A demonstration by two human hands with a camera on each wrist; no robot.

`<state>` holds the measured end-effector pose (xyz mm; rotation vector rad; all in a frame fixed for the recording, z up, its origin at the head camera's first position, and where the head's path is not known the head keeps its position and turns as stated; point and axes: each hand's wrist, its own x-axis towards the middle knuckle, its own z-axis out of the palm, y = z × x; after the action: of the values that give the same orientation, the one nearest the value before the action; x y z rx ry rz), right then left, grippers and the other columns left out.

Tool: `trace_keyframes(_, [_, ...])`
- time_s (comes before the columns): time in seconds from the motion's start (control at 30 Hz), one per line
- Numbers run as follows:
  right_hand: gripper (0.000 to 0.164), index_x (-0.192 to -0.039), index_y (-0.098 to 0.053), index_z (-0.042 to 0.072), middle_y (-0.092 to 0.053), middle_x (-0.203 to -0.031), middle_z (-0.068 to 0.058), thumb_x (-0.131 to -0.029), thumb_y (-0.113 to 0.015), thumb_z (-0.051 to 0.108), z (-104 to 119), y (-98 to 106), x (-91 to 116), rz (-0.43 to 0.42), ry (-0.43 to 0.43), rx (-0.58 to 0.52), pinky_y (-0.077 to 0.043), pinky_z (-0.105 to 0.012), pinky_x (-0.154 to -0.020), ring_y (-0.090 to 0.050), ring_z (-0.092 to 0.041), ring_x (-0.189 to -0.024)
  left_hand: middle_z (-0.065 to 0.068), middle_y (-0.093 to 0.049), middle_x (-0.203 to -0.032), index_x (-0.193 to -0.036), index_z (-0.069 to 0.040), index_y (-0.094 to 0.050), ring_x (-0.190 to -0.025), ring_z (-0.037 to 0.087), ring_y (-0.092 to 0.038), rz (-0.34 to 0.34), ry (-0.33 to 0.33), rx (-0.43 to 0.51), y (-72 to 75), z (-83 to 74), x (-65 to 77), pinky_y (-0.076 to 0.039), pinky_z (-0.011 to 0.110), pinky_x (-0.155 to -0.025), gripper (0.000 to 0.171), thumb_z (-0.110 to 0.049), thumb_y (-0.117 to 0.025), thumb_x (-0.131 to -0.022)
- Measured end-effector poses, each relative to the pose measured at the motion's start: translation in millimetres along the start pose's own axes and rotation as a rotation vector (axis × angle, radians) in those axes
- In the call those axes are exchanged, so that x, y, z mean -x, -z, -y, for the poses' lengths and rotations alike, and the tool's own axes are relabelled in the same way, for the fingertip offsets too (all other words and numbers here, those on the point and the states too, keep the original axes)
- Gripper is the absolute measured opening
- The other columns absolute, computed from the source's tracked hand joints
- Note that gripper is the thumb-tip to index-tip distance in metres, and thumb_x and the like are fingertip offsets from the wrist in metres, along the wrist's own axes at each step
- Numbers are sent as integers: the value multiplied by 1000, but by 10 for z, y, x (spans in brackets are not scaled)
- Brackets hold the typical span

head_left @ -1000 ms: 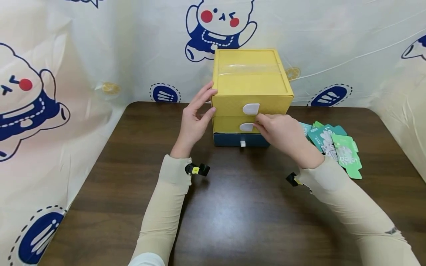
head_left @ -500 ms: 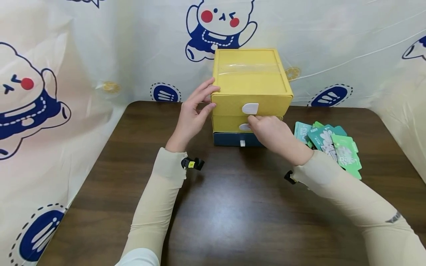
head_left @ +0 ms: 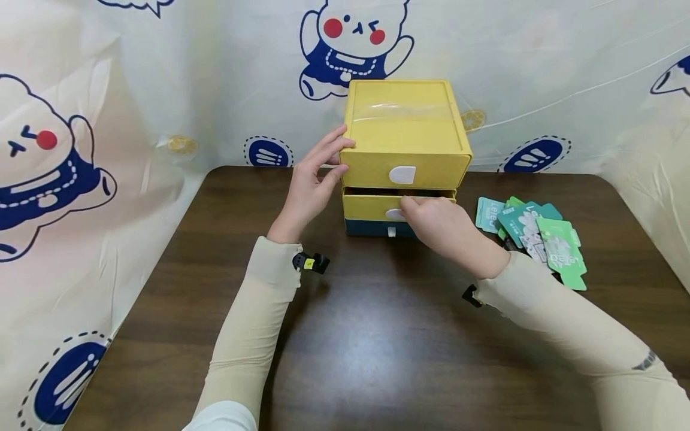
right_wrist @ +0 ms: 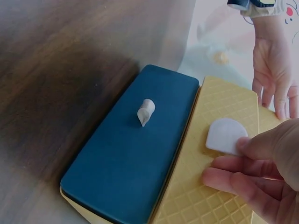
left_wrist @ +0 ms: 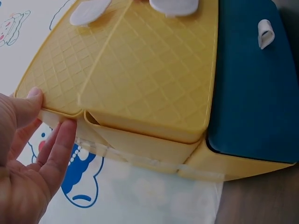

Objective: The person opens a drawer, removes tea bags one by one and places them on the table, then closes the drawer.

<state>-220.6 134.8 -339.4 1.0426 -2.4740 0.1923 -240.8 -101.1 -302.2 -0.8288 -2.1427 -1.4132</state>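
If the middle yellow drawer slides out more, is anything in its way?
Nothing that I can see. The right hand touches the middle drawer at its white tab, so the hand would probably move along too. The green cards lie off to the right.

Box point(head_left: 406, 129) can be reached over near table point(head_left: 366, 341). Left flank blocked by left hand point(head_left: 311, 184); tab point(right_wrist: 225, 135) of middle drawer point(head_left: 369, 208) occupied by right hand point(head_left: 444, 227); right approach narrowed by cards point(head_left: 518, 220).

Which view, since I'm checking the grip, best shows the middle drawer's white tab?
The right wrist view: the white tab is large and mostly uncovered there. The left wrist view crops it at the top; the head view shows it small, partly behind the right hand.
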Motion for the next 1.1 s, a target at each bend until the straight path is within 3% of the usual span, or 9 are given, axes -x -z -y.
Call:
trace_keyframes(0.13, [20,-77,-47,5,-43,-55,-3,-88,-61,14,12,46,43,-5,75,73,-34,-33,-30,-40,-19,-41,14,-43,-138,-116,0,-59,-90,17,-52,3,3,9,18,22,1,-50,29,-73,30,6,-57,-86])
trace_keyframes(0.3, [21,-77,-46,5,-40,-52,-3,-87,-62,13,30,145,81,46,185,170,-33,-32,-31,-37,-18,-41,14,-43,-138,-116,0,-59,-92,15,-53,20,1,12,30,37,-4,-49,30,-81,30,5,-57,-86])
trace_keyframes(0.5, [22,-78,-48,5,-42,-50,-3,-86,-64,16,115,275,122,110,274,210,-35,-30,-37,-41,-18,-43,12,-42,-139,-117,-1,-59,-90,16,-54,34,21,15,33,37,-18,-51,29,-77,30,3,-57,-87])
trace_keyframes(1.1, [21,-69,-46,7,-47,-49,0,-79,-65,8,478,411,437,41,352,239,-31,-28,-42,-45,-16,-45,12,-42,-139,-117,0,-58,-90,15,-53,25,13,29,17,66,-23,-50,25,-72,31,5,-57,-86])
